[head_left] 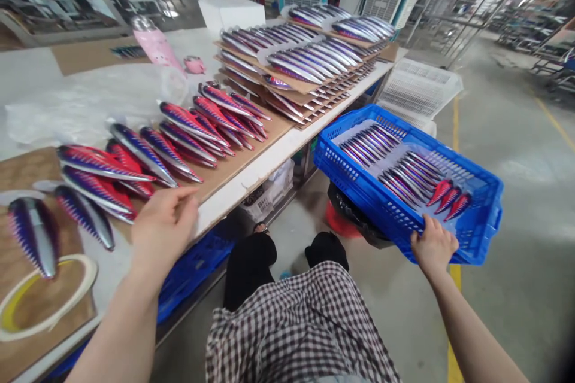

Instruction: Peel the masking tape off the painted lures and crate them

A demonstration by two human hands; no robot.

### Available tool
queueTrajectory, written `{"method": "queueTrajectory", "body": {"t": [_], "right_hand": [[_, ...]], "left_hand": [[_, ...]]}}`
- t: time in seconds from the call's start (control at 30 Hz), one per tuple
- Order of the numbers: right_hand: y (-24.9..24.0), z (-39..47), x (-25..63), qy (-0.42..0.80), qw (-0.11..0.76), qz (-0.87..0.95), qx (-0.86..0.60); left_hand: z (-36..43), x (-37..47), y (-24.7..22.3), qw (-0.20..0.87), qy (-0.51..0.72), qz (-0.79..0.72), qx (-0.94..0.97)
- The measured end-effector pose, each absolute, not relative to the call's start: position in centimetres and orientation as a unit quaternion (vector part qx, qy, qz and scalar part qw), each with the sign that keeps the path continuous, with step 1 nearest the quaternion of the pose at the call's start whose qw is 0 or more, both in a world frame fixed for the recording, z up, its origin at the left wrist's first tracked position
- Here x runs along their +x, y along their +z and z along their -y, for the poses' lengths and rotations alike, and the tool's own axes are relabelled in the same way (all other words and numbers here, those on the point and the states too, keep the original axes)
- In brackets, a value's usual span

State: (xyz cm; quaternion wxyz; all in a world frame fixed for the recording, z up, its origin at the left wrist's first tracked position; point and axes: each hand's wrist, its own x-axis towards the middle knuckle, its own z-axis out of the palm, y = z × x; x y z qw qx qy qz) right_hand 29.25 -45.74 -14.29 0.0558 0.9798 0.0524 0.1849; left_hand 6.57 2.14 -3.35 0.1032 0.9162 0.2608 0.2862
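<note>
My left hand (164,224) is over the table's front edge, beside a pile of fish-shaped lures (191,122) in red, purple and silver. Its fingers are loosely bent and a little apart, with nothing visible in them. My right hand (435,242) is closed on the near rim of a blue plastic crate (363,188). Inside the crate, two rows of lures (371,143) lie side by side on white sheets. Three lures with red sides (449,198) lie near its right end, close to my right hand.
Stacked cardboard sheets (294,93) carry rows of lures at the table's far end. A roll of tape (85,278), a pink bottle (155,42), clear plastic (90,102) and a white box (231,15) are on the table (233,197). Under the crate is a black bag (354,215).
</note>
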Motion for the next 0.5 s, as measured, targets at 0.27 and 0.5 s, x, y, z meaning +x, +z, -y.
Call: {"method": "queueTrajectory", "body": {"t": [0.27,0.5], "right_hand": [[-14.7,45.9,29.4,0.199,0.06,-0.055,0.977],[-15.0,45.8,29.5,0.207,0.064,-0.052,0.975]], "left_hand": [[-3.1,7.4,-6.8,0.059,0.259,-0.237,0.934],[-3.3,7.2,-6.5,0.087,0.278,-0.249,0.924]]}}
